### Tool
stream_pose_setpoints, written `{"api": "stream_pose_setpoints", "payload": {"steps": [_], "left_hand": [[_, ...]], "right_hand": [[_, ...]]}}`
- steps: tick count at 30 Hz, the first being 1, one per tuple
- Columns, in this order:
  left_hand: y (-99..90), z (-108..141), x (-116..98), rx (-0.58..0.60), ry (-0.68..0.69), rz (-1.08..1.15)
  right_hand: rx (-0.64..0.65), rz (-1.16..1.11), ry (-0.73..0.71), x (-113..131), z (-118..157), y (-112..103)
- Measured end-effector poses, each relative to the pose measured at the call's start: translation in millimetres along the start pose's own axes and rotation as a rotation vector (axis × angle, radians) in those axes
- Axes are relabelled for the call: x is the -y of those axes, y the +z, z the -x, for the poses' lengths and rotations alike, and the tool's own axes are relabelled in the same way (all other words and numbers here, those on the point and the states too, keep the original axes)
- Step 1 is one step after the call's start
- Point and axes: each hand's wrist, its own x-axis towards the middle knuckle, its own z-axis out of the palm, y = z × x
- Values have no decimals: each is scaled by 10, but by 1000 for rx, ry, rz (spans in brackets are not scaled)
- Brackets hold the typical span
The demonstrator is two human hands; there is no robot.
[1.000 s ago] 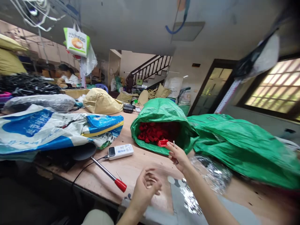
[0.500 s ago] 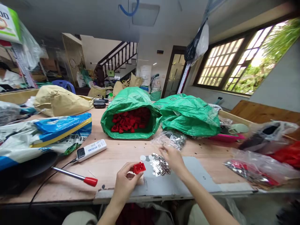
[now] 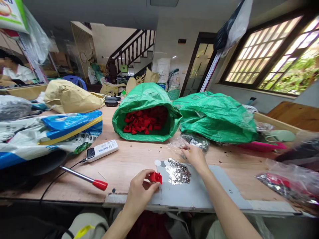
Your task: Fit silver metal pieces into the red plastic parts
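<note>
My left hand [image 3: 141, 190] pinches a small red plastic part [image 3: 156, 177] above the near edge of the wooden table [image 3: 124, 162]. My right hand [image 3: 195, 157] lies further out, palm down, with its fingertips at a clear plastic bag of shiny metal bits [image 3: 191, 142]; whether it grips anything is hidden. Between the hands lies a loose pile of small silver metal pieces [image 3: 178, 172] on a grey sheet [image 3: 219, 189]. Behind, an open green sack [image 3: 147, 99] lies on its side, full of the same red parts [image 3: 146, 121].
A second green sack [image 3: 216, 114] lies to the right. A red-handled metal rod [image 3: 84, 178], a white corded device [image 3: 101, 150] and a blue-white woven bag [image 3: 47, 132] are on the left. Plastic bags [image 3: 286, 179] sit at the right edge. A person [image 3: 15, 69] sits far left.
The red part went from my right hand at the sack's mouth to my left hand. My right hand pulled back over the silver pile, then reached to the clear bag. The view swung right.
</note>
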Motion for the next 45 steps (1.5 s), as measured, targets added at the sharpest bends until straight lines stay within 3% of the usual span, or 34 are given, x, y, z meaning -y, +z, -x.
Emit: {"api": "stream_pose_setpoints", "payload": {"steps": [4, 9, 11, 19, 27, 29, 31, 34, 36, 39, 45], "left_hand": [[-34, -5, 21, 14, -9, -36], [-51, 1, 25, -67, -31, -6], [-44, 8, 17, -103, -26, 32], [-3, 34, 8, -132, 85, 13], [-1, 40, 12, -130, 263, -138], [-9, 39, 7, -154, 289, -144], [-15, 39, 3, -170, 319, -130], [-23, 43, 2, -180, 380, -90], [-26, 44, 4, -177, 400, -48], [-25, 43, 3, -165, 386, 31], [-49, 53, 0, -120, 451, 13]], "right_hand": [[12, -219, -70, 171, 396, 3], [304, -719, -157, 525, 925, 110], [333, -710, -205, 607, 1035, 118], [199, -675, -369, 622, 1159, 187], [304, -737, -464, 632, 1190, 163], [329, -802, -392, 631, 1177, 165], [371, -893, -218, 637, 1170, 178], [633, -1079, 87, 646, 1163, 180], [835, -1183, 203, 636, 1148, 153], [924, -1257, 229, 597, 1114, 98], [801, -1110, 63, 610, 1178, 143]]}}
